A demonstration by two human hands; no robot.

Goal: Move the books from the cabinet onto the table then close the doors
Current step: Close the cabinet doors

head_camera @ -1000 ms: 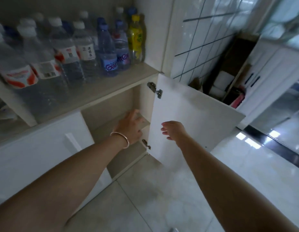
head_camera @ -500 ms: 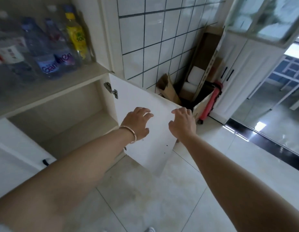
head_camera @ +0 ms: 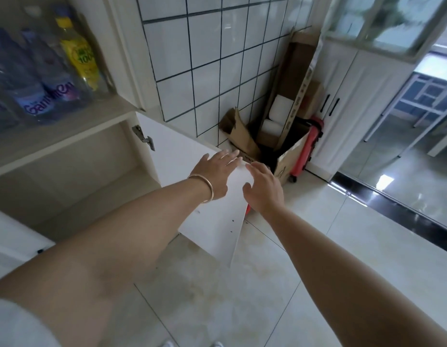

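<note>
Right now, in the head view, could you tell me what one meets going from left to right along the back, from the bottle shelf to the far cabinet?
Blue bottles → yellow bottle → tiled wall → cardboard boxes → red case → white cabinet with black handles.

I note both hands have left the cabinet opening and moved out to the free edge of the open door (head_camera: 212,196). The left hand (head_camera: 215,171), a second ago inside the lower compartment (head_camera: 74,181), now lies flat on the door's inner face near its top corner. The right hand (head_camera: 263,189) has shifted from the inner face to the outer edge, fingers spread. My view has swung right.
</note>
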